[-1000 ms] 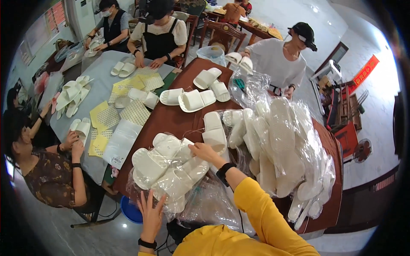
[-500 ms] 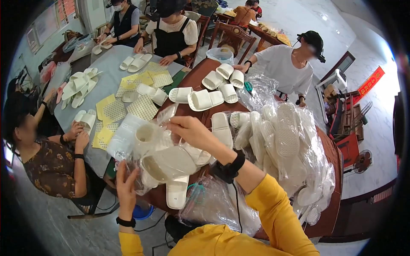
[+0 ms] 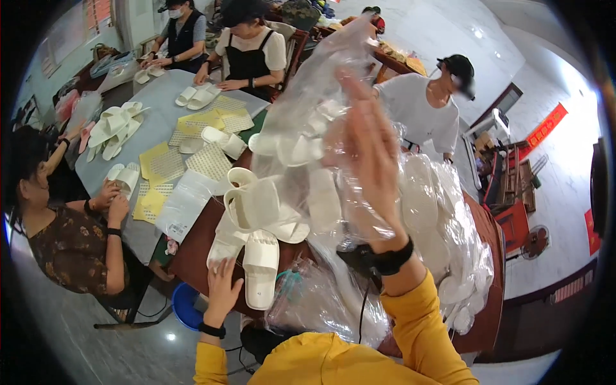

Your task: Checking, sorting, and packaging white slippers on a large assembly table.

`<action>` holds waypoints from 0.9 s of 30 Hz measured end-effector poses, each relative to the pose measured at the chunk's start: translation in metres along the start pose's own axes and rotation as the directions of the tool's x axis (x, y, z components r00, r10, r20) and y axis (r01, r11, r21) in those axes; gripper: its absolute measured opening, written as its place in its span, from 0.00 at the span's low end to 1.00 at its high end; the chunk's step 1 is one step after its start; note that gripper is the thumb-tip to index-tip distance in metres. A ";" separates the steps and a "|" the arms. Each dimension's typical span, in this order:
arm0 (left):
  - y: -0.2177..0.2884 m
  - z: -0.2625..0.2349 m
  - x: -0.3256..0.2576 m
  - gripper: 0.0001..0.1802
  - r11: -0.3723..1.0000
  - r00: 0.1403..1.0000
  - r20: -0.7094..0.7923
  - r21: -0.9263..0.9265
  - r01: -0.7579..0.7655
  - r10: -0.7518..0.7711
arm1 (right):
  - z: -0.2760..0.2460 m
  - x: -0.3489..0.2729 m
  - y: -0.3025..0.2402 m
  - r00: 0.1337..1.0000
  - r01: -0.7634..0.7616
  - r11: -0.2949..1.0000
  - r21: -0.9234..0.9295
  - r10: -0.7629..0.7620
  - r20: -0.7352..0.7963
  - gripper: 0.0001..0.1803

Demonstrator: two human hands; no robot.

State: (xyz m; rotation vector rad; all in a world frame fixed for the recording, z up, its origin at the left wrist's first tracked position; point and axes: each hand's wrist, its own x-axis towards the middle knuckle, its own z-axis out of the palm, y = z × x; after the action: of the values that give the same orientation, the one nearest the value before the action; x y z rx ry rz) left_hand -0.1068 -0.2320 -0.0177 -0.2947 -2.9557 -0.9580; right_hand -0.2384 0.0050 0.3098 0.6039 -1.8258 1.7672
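Observation:
My right hand (image 3: 362,144) is raised over the table, blurred by motion, its fingers stretched out. A large clear plastic bag (image 3: 308,80) spreads beside it and drapes around it down to the wrist; whether the hand is inside the bag or behind it I cannot tell. Low on the table, my left hand (image 3: 222,289) rests its spread fingers on the near end of a white slipper (image 3: 226,240). Just right of that hand lies another white slipper (image 3: 261,269), sole down. More white slippers (image 3: 253,202) are heaped loosely beyond them.
Bagged slippers (image 3: 427,218) form a big pile at right. A clear bag (image 3: 301,308) lies at the table's near edge. Yellow sticker sheets (image 3: 168,165) and a flat plastic packet (image 3: 186,202) are on the left table. Several co-workers sit around; a blue bucket (image 3: 186,307) is below.
The plastic around the slippers has come away, and my right hand has risen to the right with the clear bag. My left hand has dropped to the near slippers.

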 end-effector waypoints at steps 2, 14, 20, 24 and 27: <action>0.020 0.004 0.007 0.36 0.998 0.998 0.027 -0.003 -0.059 0.059 | -0.039 -0.015 -0.031 0.966 -0.166 0.958 0.235 0.205 -0.155 0.23; 0.122 -0.035 -0.002 0.23 0.932 0.971 -0.193 -0.304 -0.199 0.144 | -0.173 -0.334 -0.054 0.310 -0.660 0.607 0.443 0.757 -0.576 0.29; 0.160 -0.021 -0.013 0.21 0.883 0.937 -0.111 -0.314 -0.350 0.332 | -0.184 -0.442 -0.037 0.333 -0.716 0.637 0.287 0.672 -0.662 0.47; 0.183 -0.032 -0.021 0.23 0.865 0.865 -0.201 -0.120 -0.487 0.459 | -0.198 -0.460 -0.030 0.623 -0.763 0.611 -0.210 0.609 -0.491 0.43; 0.203 -0.059 -0.024 0.25 0.811 0.765 -0.282 0.105 -0.575 0.579 | -0.202 -0.459 -0.022 0.727 -0.681 0.544 -0.489 0.580 -0.368 0.36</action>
State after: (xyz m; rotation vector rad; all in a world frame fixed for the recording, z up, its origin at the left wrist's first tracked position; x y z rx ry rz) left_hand -0.0480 -0.1096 0.1456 -0.9065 -2.3455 -0.7999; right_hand 0.1387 0.1867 0.0332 -0.5348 -2.4973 1.3822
